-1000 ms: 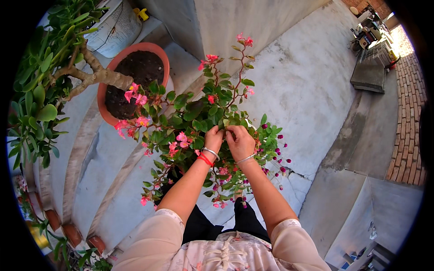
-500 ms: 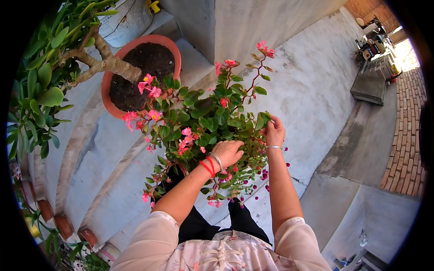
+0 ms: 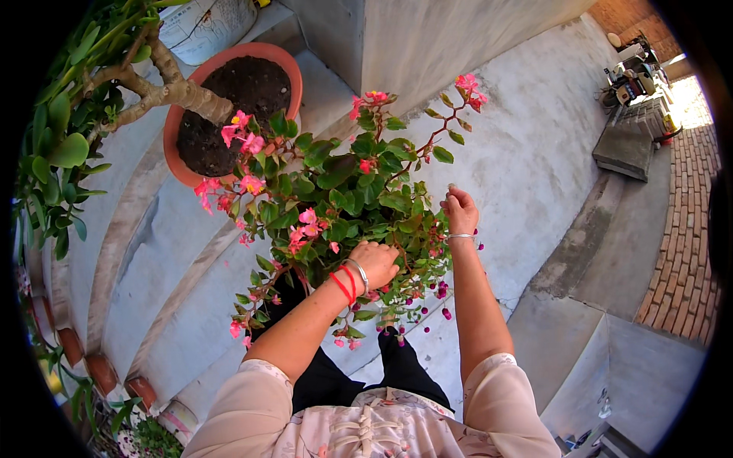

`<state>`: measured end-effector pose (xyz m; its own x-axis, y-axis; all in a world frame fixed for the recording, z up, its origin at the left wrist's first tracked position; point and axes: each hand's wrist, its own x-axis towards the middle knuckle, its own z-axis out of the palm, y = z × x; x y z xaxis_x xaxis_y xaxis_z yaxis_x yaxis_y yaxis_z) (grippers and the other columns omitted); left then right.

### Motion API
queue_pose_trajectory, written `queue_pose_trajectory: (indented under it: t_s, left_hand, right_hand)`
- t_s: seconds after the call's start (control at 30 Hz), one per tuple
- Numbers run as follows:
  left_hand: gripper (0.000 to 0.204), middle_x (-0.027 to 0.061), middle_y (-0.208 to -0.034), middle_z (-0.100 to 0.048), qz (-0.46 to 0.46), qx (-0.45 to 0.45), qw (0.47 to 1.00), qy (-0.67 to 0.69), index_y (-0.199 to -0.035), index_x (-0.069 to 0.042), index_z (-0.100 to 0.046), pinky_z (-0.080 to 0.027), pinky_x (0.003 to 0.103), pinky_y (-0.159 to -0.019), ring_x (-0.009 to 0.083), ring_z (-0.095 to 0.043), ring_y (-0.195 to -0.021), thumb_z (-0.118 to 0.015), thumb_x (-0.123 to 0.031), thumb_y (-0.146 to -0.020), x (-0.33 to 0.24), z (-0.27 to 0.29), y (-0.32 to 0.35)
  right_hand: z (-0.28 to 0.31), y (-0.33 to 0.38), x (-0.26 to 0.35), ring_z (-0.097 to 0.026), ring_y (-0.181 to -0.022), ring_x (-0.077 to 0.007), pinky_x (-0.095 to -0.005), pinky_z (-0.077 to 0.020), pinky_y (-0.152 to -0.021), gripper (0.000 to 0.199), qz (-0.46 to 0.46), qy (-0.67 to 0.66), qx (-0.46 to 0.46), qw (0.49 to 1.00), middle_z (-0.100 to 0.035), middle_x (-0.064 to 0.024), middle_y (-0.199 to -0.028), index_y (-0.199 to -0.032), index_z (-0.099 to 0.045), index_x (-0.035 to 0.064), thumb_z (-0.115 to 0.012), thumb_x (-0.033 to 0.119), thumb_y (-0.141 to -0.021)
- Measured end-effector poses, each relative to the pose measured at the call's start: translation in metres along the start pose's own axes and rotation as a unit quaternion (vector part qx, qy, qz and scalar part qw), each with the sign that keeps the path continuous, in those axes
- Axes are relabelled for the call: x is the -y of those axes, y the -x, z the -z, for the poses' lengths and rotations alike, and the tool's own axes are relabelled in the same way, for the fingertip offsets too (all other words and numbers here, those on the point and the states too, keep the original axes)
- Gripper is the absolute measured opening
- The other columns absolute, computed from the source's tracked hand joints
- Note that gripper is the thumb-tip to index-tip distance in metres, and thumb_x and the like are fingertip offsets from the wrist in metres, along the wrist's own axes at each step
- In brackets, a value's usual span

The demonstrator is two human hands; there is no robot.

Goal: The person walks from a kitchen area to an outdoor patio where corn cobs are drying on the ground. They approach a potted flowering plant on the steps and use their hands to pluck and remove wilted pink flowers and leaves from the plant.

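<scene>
A bushy begonia (image 3: 336,172) with green leaves and pink flowers fills the space in front of me. My left hand (image 3: 372,265), with a silver bangle and red cords at the wrist, rests in its lower foliage; the fingers are bent inward and the leaves partly hide their tips. Just beyond the plant's right edge, my right hand (image 3: 460,212) is closed in a pinch. Something small and brownish shows at its fingertips, too small to name. Small round magenta flowers (image 3: 441,290) hang below, between my forearms. The begonia's own pot is mostly hidden.
A terracotta pot (image 3: 174,145) of dark soil holds a thick-stemmed succulent (image 3: 70,151) at upper left, beside a white bucket (image 3: 206,30). Curved concrete steps (image 3: 114,259) run down the left. A concrete wall corner (image 3: 363,46) stands ahead; a brick strip (image 3: 682,237) lies far right.
My right hand has drawn away from the leaf at the plant's right edge, still pinched. My left hand has shifted slightly left and its fingers have bent further into the foliage.
</scene>
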<state>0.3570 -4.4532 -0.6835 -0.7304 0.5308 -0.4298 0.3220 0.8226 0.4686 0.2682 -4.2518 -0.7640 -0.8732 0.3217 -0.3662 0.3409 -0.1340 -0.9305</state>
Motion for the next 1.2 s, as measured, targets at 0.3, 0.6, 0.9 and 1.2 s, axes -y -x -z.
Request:
queue_pose_trajectory:
  t_s: [0.3, 0.6, 0.9, 1.2]
  left_hand:
    - [0.037, 0.0088, -0.094, -0.058, -0.027, -0.047, 0.999, 0.004, -0.104, -0.006, -0.052, -0.038, 0.037, -0.081, 0.0249, -0.054, -0.089, -0.05, -0.027, -0.075, -0.001, -0.009, 0.003]
    - [0.032, 0.0076, -0.089, -0.06, 0.004, 0.0, 1.0, -0.005, -0.098, -0.007, -0.056, -0.038, 0.037, -0.08, 0.0241, -0.054, -0.088, -0.05, -0.028, -0.075, 0.001, -0.006, 0.002]
    - [0.032, 0.0083, -0.087, -0.06, -0.001, 0.008, 1.0, -0.018, -0.097, -0.007, -0.056, -0.039, 0.037, -0.08, 0.024, -0.055, -0.085, -0.051, -0.029, -0.075, 0.001, -0.01, 0.002]
    - [0.027, 0.0129, -0.085, -0.059, -0.029, -0.047, 0.996, 0.064, -0.085, -0.005, -0.061, -0.042, 0.039, -0.076, 0.0298, -0.055, -0.082, -0.052, -0.029, -0.074, 0.016, -0.006, 0.004]
  right_hand:
    - [-0.083, 0.045, 0.032, -0.056, -0.082, -0.027, -0.0365, -0.0444, -0.071, 0.02, 0.198, 0.51, 0.188, 0.816, -0.057, -0.0088, -0.087, -0.09, -0.06, 0.0117, -0.053, 0.023, -0.074]
    - [-0.086, 0.043, 0.019, -0.057, -0.08, -0.0294, -0.0389, -0.0445, -0.071, 0.019, 0.153, 0.504, 0.173, 0.832, -0.059, -0.0115, -0.086, -0.086, -0.061, 0.0121, -0.051, 0.024, -0.075]
    - [-0.08, 0.046, 0.005, -0.056, -0.073, -0.027, -0.0376, -0.0439, -0.066, 0.009, 0.27, 0.525, 0.154, 0.792, -0.057, -0.0085, -0.076, -0.075, -0.059, 0.0109, -0.054, 0.018, -0.07]
    - [-0.111, 0.075, 0.014, -0.057, -0.08, -0.0255, -0.0351, -0.0451, -0.072, 0.023, 0.289, 0.517, 0.347, 0.727, -0.058, -0.0102, -0.086, -0.095, -0.059, 0.0154, -0.051, 0.016, -0.074]
